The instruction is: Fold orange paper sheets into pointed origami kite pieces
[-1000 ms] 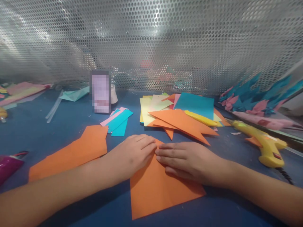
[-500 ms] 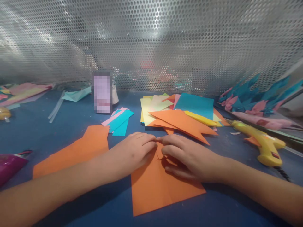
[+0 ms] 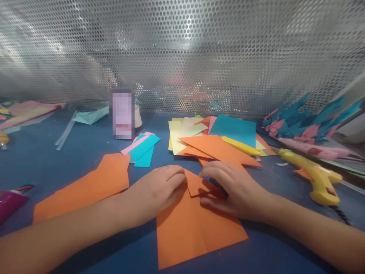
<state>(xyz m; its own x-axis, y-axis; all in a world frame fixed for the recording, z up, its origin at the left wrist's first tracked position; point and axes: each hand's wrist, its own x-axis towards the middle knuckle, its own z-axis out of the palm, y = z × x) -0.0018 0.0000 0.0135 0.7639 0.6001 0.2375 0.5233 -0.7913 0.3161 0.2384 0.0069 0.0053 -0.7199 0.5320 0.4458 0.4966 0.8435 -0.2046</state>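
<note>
A sheet of orange paper [image 3: 184,236] lies in front of me, with a lengthwise crease and a pointed flap [image 3: 198,184] folded down at its top. Along the upper left edge, my left hand [image 3: 162,190] presses its closed fingers onto the paper; its thumb is mostly hidden. My right hand [image 3: 232,186] rests over the upper right side, thumb and fingers apart around the flap. Another piece of orange paper [image 3: 97,179] lies beyond my left forearm. Several folded orange pieces [image 3: 216,146] lie just past my right hand.
A yellow glue gun [image 3: 316,175] lies at the right, near blue and pink folded paper [image 3: 310,121]. A yellow cutter [image 3: 241,146] rests on stacked coloured paper. Blue strips [image 3: 146,150] and a blurred-out upright phone-like screen [image 3: 123,114] stand ahead. Perforated metal [image 3: 182,57] closes the back.
My right hand has drawn slightly right, away from my left fingertips, and its fingers have spread. More of the folded flap shows. My left hand stays on the paper's edge.
</note>
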